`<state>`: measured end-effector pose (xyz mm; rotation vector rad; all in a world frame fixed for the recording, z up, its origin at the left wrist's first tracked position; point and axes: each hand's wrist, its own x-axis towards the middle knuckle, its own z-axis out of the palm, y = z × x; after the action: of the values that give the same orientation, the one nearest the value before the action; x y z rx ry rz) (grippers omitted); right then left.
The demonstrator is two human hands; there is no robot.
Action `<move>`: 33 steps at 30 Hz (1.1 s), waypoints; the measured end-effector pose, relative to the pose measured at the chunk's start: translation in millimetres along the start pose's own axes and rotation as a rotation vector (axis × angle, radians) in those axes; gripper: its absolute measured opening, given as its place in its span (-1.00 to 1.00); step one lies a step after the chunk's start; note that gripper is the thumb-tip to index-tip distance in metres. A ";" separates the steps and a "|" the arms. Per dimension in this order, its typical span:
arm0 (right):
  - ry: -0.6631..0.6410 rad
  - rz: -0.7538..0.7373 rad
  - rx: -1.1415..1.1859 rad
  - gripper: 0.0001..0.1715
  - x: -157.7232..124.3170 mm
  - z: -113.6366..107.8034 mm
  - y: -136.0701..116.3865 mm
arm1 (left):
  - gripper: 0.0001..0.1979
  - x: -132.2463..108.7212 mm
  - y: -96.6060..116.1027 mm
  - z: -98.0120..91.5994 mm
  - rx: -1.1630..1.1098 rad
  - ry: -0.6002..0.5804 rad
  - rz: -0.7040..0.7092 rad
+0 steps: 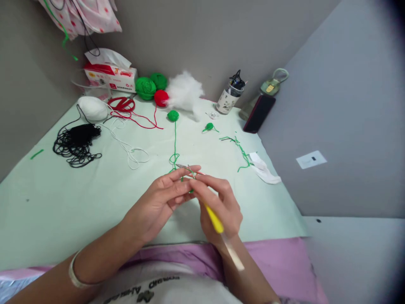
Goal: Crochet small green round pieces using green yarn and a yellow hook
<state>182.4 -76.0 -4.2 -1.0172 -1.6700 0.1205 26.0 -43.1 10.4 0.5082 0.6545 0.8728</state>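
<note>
- The left hand [166,190] is pinching green yarn [191,191] between thumb and fingers, above the tabletop [126,202].
- The right hand [221,202] is grasping a yellow-handled tool [214,218], whose handle is pointing to 5 o'clock.
- From the hands, a small green ball [173,116] is lying between 11 and 12 o'clock, its strand trailing toward the left hand.
- Black yarn [81,137] is lying at 10 o'clock; a cup [227,100] is standing at 1 o'clock.
</note>
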 end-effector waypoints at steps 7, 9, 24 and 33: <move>0.073 0.396 0.520 -0.79 13.0 -0.1 -0.7 | -0.81 -0.7 3.4 -1.0 0.086 0.028 0.143; 0.047 0.360 0.467 -0.81 13.1 2.8 -1.6 | -0.78 -3.2 1.8 0.3 0.179 -0.002 0.189; 0.032 0.422 0.575 -0.76 10.5 -4.7 -3.6 | -0.77 -9.4 8.1 -4.3 0.346 0.031 0.225; 0.028 0.158 0.321 -0.72 6.6 -3.3 -4.9 | -0.78 -8.4 6.6 -4.0 0.497 0.100 0.319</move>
<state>182.5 -76.0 4.7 -0.8992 -1.4846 0.4614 15.7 -45.8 14.5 1.0420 0.9032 1.0414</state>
